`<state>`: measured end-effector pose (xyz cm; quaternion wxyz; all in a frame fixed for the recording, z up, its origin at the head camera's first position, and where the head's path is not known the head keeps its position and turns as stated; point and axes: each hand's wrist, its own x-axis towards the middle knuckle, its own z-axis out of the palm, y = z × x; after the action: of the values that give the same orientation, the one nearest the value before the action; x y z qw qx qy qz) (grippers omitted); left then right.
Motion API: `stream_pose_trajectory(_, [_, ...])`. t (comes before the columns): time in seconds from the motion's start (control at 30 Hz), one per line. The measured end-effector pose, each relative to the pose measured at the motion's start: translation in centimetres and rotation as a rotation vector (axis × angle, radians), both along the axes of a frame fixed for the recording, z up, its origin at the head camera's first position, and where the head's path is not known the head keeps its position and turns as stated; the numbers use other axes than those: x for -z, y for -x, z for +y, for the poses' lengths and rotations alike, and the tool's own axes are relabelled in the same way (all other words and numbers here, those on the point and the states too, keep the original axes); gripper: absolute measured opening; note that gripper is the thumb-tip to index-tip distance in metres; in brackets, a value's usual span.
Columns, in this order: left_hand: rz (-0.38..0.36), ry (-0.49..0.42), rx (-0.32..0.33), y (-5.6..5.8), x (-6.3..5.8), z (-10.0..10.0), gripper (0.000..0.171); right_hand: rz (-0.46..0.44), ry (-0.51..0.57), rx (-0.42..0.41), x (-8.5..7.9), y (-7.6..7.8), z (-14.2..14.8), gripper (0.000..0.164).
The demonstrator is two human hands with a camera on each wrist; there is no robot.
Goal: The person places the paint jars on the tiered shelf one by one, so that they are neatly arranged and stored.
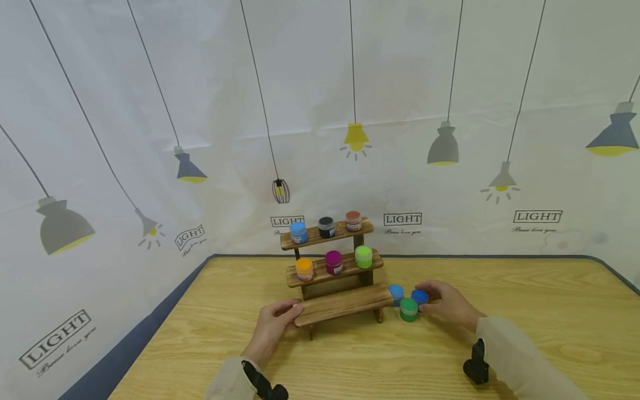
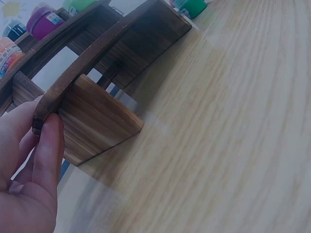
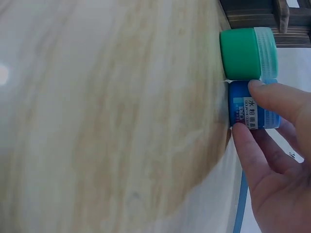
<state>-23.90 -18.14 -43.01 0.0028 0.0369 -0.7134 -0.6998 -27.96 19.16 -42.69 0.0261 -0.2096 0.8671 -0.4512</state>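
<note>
A three-tier wooden stand (image 1: 345,304) is on the table, and my left hand (image 1: 272,325) pinches the left end of its lowest board between thumb and fingers. That board carries no jar. To the stand's right, my right hand (image 1: 450,304) holds a dark blue paint jar (image 3: 245,104), thumb on one side and fingers on the other. The jar stands upright against a green paint jar (image 1: 408,310). A lighter blue paint jar (image 1: 396,295) is just behind, by the lowest board's right end.
Orange (image 1: 304,269), purple (image 1: 334,262) and light green (image 1: 364,256) jars stand on the middle board. Light blue (image 1: 298,233), black (image 1: 326,227) and reddish-brown (image 1: 353,221) jars are on top. Behind the table (image 1: 525,333) hangs a lamp-printed backdrop (image 1: 320,83).
</note>
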Motion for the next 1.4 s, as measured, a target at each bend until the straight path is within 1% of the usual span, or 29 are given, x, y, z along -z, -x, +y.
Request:
stream_pose_trajectory(0.1, [-0.003,-0.003,0.002,0.1,0.1,0.0,0.039,-0.019,0.008,0.027,0.2,0.0,-0.1,0.041])
stream_pose_trajectory(0.13, [-0.005,-0.005,0.002,0.3,0.4,-0.1,0.040,-0.024,0.008,0.034,0.2,0.0,-0.1,0.040])
stream_pose_trajectory(0.27, [-0.011,-0.004,0.001,0.3,0.4,-0.1,0.040,-0.039,0.002,0.059,0.1,-0.1,-0.3,0.038])
stream_pose_trajectory(0.47, [-0.008,0.003,-0.001,0.1,0.2,0.0,0.040,-0.021,-0.025,0.060,0.0,-0.3,-0.2,0.035])
stream_pose_trajectory(0.67, [-0.006,0.024,-0.011,-0.1,0.1,0.0,0.041,-0.023,-0.037,0.057,-0.1,-0.5,0.2,0.037])
stream_pose_trajectory(0.9, [0.001,0.033,-0.016,-0.1,0.0,0.0,0.042,0.019,-0.045,0.053,-0.9,-0.7,1.0,0.040])
stream_pose_trajectory(1.07, [0.008,0.036,-0.013,-0.2,0.0,0.1,0.042,0.074,-0.093,0.046,-2.1,-1.2,1.3,0.042])
stream_pose_trajectory(1.23, [0.007,0.016,-0.015,-0.1,-0.1,0.2,0.040,0.124,-0.101,0.052,-3.1,-1.6,1.0,0.040])
stream_pose_trajectory(1.4, [0.002,0.006,-0.012,0.0,0.0,0.1,0.039,0.155,-0.083,0.024,-3.2,-2.0,0.1,0.041])
